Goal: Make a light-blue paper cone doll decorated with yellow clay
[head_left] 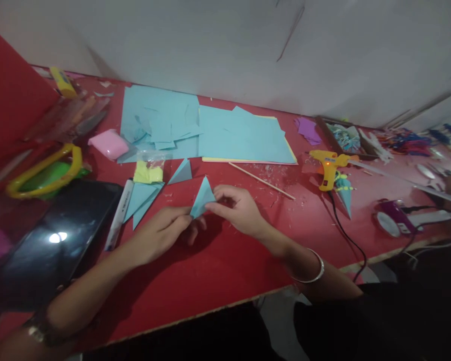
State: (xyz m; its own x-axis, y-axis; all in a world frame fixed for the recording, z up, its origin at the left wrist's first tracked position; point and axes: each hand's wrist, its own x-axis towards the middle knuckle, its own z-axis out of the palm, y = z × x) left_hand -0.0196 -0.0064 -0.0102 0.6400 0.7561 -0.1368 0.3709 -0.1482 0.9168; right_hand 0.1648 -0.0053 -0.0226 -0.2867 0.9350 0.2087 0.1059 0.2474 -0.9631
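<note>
Between my two hands is a small piece of light blue paper (pixel 203 197), folded to a triangle with its point up. My left hand (pixel 165 231) pinches its lower left corner. On its right edge, the thumb and fingers of my right hand (pixel 239 208) close on the paper. Just beyond stands another folded blue triangle (pixel 181 172). More blue folded pieces (pixel 143 199) lie left of it, under a small clear bag with yellow paper (pixel 149 173). A white marker (pixel 119 215) rests beside them.
Blue sheets (pixel 240 133) lie at the back by the wall. A thin wooden stick (pixel 262 180) is in front of them. Right stands a yellow glue gun (pixel 327 168) with a cord, near a blue paper cone (pixel 345 195). A dark tablet-like slab (pixel 60 240) lies left.
</note>
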